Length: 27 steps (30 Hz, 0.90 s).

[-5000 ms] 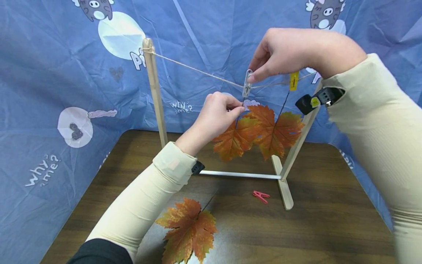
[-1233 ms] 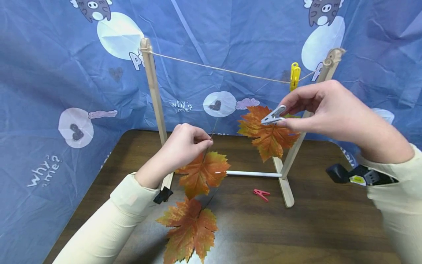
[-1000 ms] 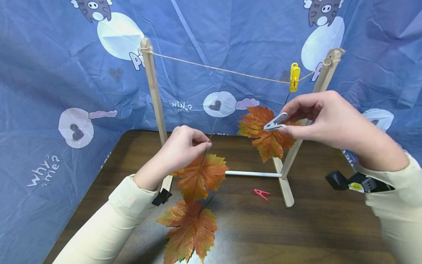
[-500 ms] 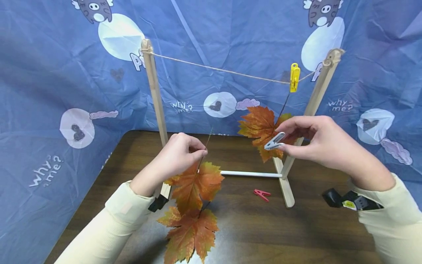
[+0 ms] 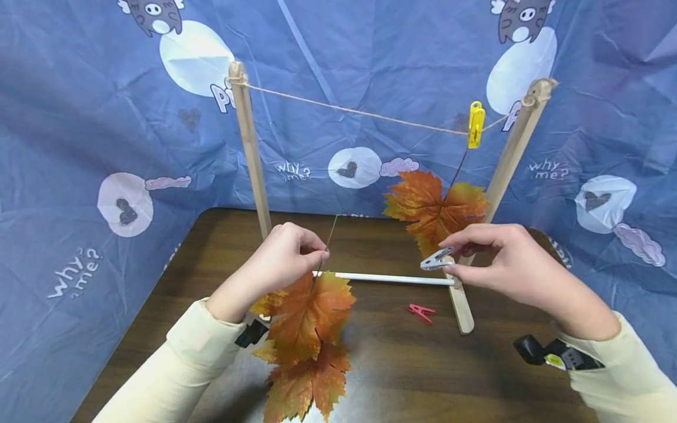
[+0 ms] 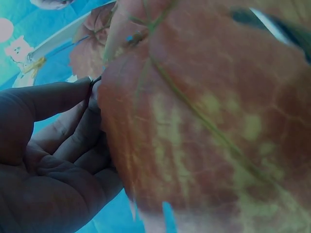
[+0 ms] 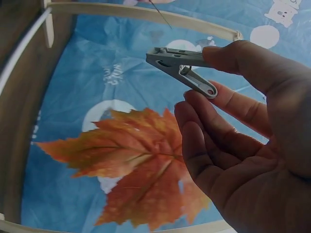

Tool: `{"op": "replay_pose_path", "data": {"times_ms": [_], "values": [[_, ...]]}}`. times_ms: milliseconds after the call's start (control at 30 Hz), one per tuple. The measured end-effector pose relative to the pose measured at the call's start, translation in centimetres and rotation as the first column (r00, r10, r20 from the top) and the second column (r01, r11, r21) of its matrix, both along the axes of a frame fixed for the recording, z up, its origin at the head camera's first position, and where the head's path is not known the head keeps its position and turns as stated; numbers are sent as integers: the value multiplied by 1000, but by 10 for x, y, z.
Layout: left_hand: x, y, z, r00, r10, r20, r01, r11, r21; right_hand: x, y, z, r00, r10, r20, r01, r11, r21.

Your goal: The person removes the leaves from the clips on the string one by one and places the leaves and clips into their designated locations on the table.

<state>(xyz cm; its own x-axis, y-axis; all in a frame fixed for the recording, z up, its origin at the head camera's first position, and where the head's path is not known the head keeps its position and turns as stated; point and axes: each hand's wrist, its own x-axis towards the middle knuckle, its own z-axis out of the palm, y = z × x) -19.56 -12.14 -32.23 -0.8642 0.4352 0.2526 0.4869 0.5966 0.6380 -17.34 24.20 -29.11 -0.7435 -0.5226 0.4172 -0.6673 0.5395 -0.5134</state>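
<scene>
My left hand (image 5: 280,258) pinches the thin stem of an orange maple leaf (image 5: 312,311), which hangs below the fingers and overlaps a second maple leaf (image 5: 312,388) lying on the table. In the left wrist view the held leaf (image 6: 204,121) fills most of the picture. Between thumb and fingers my right hand (image 5: 502,264) grips a grey clothespin (image 5: 436,258) by its handles; the right wrist view shows this clothespin (image 7: 180,60) too. A yellow clothespin (image 5: 476,126) on the string holds a third maple leaf (image 5: 436,202) by its stem.
The string (image 5: 349,110) runs between two wooden posts (image 5: 251,153), joined low down by a white rod (image 5: 391,279). A red clothespin (image 5: 421,312) lies on the brown table (image 5: 423,376) near the right foot. Behind hangs a blue printed cloth (image 5: 328,59).
Five seconds ago both hands were at the string with the grey clothespin and leaf. Since then both have come down, carrying them off the string, and the held leaf now overlaps the one lying below.
</scene>
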Motion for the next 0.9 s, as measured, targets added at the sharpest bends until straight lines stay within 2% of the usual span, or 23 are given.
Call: {"op": "replay_pose_path", "data": {"times_ms": [267,500,600,700,800,900], "values": [[0,-4,-11,999,11,45,-11,1000,-11,2,2,-23,998,-24,66,24,1000,-2],[2,-5,-19,996,17,85,-15,1000,-21,4,2,-48,996,-20,85,22,1000,-18],[2,-6,-22,996,1,90,0,1000,-12,6,1,-58,987,-60,150,57,998,22],[1,-6,-28,998,-24,64,26,999,-25,8,-1,-68,969,-74,235,62,996,61],[1,-6,-34,996,-31,86,34,999,-29,8,-3,-78,957,-67,282,44,995,86],[3,-6,-39,988,-15,152,19,1000,-22,7,-3,-88,953,-61,297,32,994,102]]}}
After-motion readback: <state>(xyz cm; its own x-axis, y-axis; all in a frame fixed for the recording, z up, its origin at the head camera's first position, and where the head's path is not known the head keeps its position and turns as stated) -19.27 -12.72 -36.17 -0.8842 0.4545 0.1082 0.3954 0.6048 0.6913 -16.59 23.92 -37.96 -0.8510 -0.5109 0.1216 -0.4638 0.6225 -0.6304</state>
